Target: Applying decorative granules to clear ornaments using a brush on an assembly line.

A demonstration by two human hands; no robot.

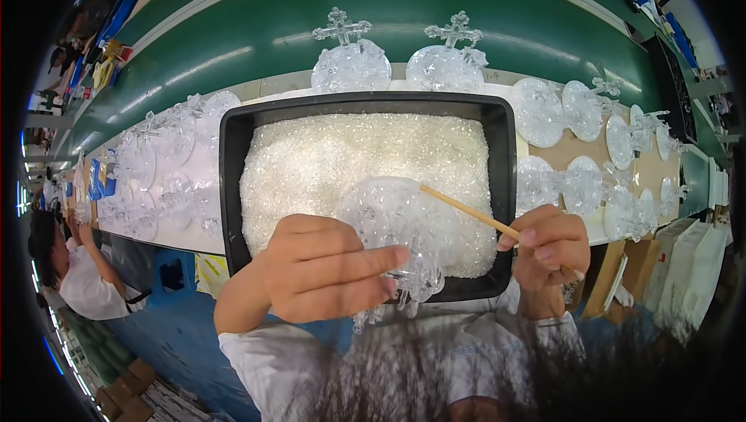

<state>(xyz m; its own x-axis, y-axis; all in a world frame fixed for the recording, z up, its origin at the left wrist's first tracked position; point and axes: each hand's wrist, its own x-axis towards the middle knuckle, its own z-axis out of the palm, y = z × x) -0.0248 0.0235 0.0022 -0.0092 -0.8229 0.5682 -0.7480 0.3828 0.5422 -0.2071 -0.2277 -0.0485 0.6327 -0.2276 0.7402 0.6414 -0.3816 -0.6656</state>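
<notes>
Over the near part of a black tray filled with pale glittery granules, my left hand grips a clear plastic ornament with a round, glitter-flecked base. Its fingers wrap the figure part, which points down toward me. Between the fingers of my right hand is a thin wooden stick, pinched near its rear end. The stick's tip meets the upper right rim of the round base; whether it presses there I cannot tell.
Two clear ornaments with crosses stand behind the tray. Several similar ornaments rest on the right of the table, and more on the left. A green surface runs along the back. Another person works at far left.
</notes>
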